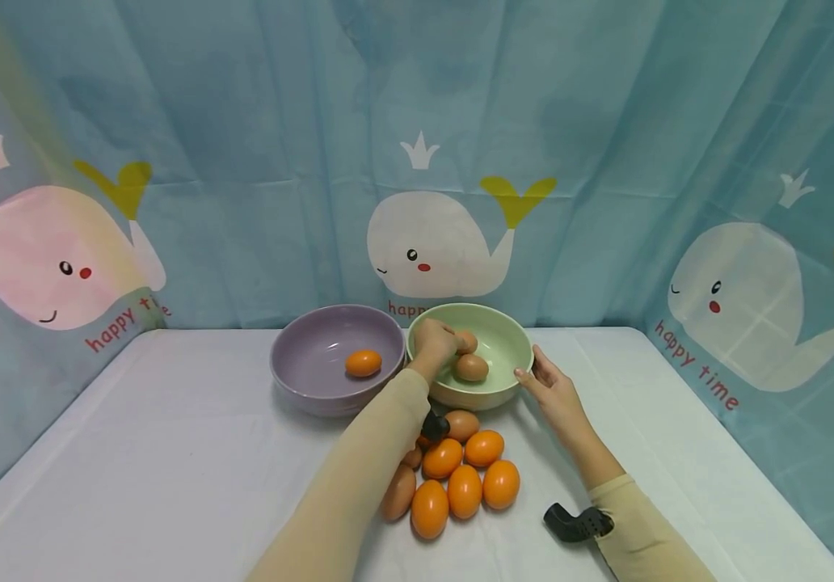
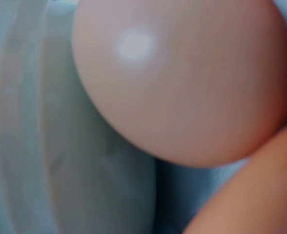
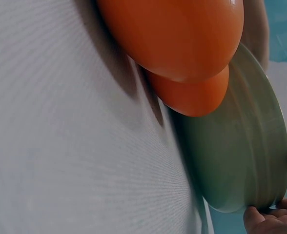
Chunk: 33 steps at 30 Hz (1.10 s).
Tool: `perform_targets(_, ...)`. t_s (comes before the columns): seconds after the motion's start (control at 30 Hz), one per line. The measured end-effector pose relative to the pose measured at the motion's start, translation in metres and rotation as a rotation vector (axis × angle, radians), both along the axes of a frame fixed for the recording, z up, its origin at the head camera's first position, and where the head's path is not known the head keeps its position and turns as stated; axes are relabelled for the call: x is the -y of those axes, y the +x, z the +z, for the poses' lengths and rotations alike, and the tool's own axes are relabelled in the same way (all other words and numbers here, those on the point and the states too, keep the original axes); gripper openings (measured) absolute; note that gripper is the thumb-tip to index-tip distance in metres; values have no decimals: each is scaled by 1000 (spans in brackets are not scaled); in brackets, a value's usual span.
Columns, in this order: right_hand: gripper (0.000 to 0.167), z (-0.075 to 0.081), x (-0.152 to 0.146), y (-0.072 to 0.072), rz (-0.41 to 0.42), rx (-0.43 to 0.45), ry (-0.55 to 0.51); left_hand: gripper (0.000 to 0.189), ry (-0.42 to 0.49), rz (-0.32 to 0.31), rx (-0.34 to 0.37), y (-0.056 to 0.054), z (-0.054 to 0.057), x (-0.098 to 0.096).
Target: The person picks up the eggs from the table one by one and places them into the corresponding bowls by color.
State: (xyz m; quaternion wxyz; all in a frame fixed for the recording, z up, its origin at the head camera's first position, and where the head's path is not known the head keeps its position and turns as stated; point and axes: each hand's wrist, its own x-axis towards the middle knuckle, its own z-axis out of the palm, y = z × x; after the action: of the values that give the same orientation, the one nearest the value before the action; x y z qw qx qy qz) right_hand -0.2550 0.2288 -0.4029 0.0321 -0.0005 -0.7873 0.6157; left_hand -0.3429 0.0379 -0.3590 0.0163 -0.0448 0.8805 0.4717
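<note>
My left hand [image 1: 435, 343] reaches over the near rim into the light green bowl [image 1: 507, 343], its fingers on a brown egg [image 1: 468, 342]. Just in front of that egg, a second brown egg [image 1: 471, 369] lies in the bowl. At the bowl's right side, my right hand [image 1: 555, 396] holds the rim, with the thumb [image 1: 524, 378] towards me and the fingers behind. The right wrist view shows these fingertips against the bowl's outer wall [image 3: 236, 161]. A brown egg [image 2: 182, 73] fills much of the left wrist view, beside the bowl's side.
To the left stands a purple bowl [image 1: 301, 368] with one orange egg [image 1: 364, 363] inside. Several orange eggs [image 1: 465, 491] and brown eggs [image 1: 398, 491] lie on the white table [image 1: 170, 444] in front of the green bowl, partly behind my left sleeve [image 1: 359, 461]. A blue curtain hangs behind.
</note>
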Motion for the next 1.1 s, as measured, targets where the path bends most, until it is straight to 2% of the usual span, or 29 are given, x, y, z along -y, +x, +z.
perform_targets(0.13,73,1,1,0,3,-8,3,23,-82,-2,9,-1,1,1)
perform_targets(0.33,73,1,3,-2,3,-10,-3,17,-215,-40,17,-2,1,2)
perform_targets(0.63,72,2,3,-3,-5,-11,-8,21,-224,-60,1,-1,2,3)
perform_targets(0.73,72,2,3,-2,-5,-7,-8,22,-180,-60,17,1,4,4)
perform_targets(0.9,72,2,2,-1,1,-2,-5,21,-50,-57,52,4,13,10)
perform_targets(1.1,74,2,0,1,1,-8,-4,27,43,-109,16,7,28,23)
